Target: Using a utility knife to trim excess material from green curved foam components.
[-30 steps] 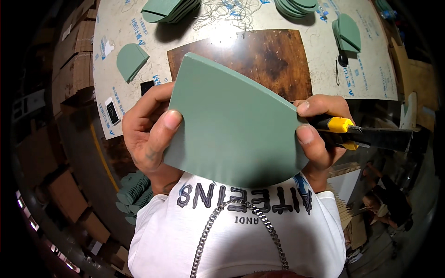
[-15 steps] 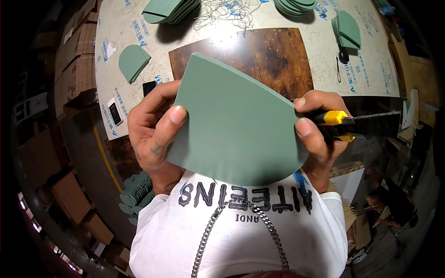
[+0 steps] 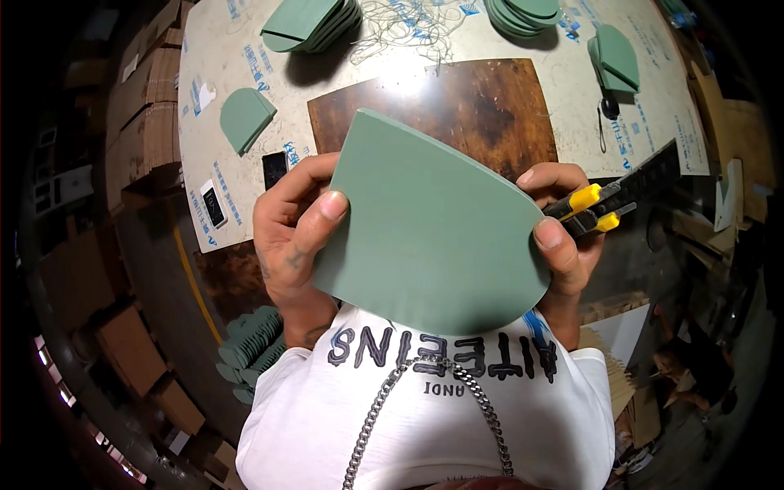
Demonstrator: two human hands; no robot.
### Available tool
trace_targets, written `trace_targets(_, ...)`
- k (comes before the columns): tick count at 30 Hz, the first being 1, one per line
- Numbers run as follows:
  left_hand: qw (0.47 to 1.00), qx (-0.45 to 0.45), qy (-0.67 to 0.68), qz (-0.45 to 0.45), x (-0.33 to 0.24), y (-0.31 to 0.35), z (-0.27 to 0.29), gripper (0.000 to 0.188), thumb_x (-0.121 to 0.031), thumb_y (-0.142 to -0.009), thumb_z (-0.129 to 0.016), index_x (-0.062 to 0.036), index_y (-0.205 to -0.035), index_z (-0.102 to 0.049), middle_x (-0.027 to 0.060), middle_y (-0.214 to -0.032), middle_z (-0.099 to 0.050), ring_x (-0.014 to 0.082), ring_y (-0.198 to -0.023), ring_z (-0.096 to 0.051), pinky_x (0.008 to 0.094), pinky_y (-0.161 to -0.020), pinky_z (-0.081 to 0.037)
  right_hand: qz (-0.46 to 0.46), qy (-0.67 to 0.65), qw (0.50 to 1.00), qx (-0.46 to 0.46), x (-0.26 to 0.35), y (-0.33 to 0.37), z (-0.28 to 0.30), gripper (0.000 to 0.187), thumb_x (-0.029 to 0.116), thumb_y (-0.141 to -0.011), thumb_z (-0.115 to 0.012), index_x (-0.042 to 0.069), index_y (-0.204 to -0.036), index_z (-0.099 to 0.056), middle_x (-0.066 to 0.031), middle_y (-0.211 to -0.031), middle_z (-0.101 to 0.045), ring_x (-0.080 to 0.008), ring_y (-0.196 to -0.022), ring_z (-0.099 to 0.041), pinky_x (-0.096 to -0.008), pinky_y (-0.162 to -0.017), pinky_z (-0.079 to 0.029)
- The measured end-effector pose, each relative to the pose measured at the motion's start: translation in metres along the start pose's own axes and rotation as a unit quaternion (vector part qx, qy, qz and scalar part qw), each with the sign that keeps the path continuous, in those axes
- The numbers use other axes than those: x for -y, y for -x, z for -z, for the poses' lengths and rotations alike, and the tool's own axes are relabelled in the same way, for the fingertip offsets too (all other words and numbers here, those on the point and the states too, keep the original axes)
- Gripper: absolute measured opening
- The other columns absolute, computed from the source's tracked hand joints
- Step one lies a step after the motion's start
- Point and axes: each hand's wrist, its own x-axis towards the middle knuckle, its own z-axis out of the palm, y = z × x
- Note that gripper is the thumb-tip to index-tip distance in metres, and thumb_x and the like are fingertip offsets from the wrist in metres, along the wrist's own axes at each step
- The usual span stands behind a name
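Note:
In front of my chest I hold up a flat green panel [image 3: 441, 229] with a rounded lower edge and a slanted straight upper edge. My left hand [image 3: 298, 216] is closed on its left side, thumb on the near face and fingers behind. My right hand [image 3: 563, 237] pinches the right edge with the thumb in front. Tucked in the same right hand is a black-and-yellow utility knife [image 3: 584, 198], its long dark blade pointing up and right, away from the panel. A second yellow part shows just below; I cannot tell if it belongs to another tool.
A brown wooden board [image 3: 441, 98] lies on the pale table [image 3: 286, 82]. Stacked green panels [image 3: 306, 24], tangled string [image 3: 408, 28], two phones [image 3: 275, 170] and a small black corded object [image 3: 609, 106] are around it. More green pieces [image 3: 253, 347] sit below left. Another person [image 3: 694, 359] is at right.
The panel and both hands have shifted slightly right and down in the view. The knife blade has swung from nearly level to pointing up and right.

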Motion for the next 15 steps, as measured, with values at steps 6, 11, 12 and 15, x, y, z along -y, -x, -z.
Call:
trace_targets(6, 0.999, -0.013, -0.011, 0.037, 0.001, -0.004, -0.007, 0.043, -0.024, -0.087, -0.068, 0.0087, -0.115, -0.064, 0.0118, -0.097, -0.069, 0.0142, -0.088, -0.063, 0.026, -0.082, -0.048, -0.024, -0.003, 1.0, -0.005, -0.004, 0.001, 0.01, 0.045, 0.023, -0.081, -0.071, -0.008, -0.113, -0.063, -0.0136, -0.091, -0.07, -0.0133, -0.077, -0.067, -0.0249, -0.07, -0.054)
trace_targets(11, 0.999, 0.003, 0.002, 0.045, 0.006, -0.01, -0.009, 0.04, -0.023, -0.089, -0.066, 0.008, -0.115, -0.063, 0.01, -0.098, -0.069, 0.0122, -0.089, -0.063, 0.0254, -0.083, -0.048, -0.049, -0.022, 0.998, -0.013, -0.004, -0.004, 0.014, 0.047, 0.025, -0.082, -0.072, -0.008, -0.114, -0.062, -0.0118, -0.088, -0.07, -0.0123, -0.076, -0.065, -0.0245, -0.071, -0.052)
trace_targets(12, 0.999, 0.005, 0.004, 0.038, 0.007, -0.016, -0.01, 0.04, -0.023, -0.089, -0.066, 0.008, -0.115, -0.063, 0.01, -0.098, -0.069, 0.0122, -0.089, -0.063, 0.0254, -0.083, -0.048, -0.081, -0.011, 0.997, 0.009, -0.004, -0.006, 0.021, 0.046, 0.025, -0.082, -0.071, -0.008, -0.113, -0.063, -0.0098, -0.086, -0.07, -0.0115, -0.075, -0.064, -0.0245, -0.071, -0.052)
trace_targets(15, 0.996, 0.013, 0.023, 0.082, 0.028, -0.04, -0.008, 0.034, -0.021, -0.096, -0.059, 0.0072, -0.115, -0.062, 0.0112, -0.095, -0.069, 0.0125, -0.084, -0.064, 0.0219, -0.075, -0.049, -0.125, 0.048, 0.991, 0.029, -0.005, -0.015, 0.039, 0.038, 0.023, -0.085, -0.07, -0.007, -0.108, -0.065, -0.0074, -0.086, -0.069, -0.01, -0.074, -0.063, -0.0233, -0.07, -0.05)
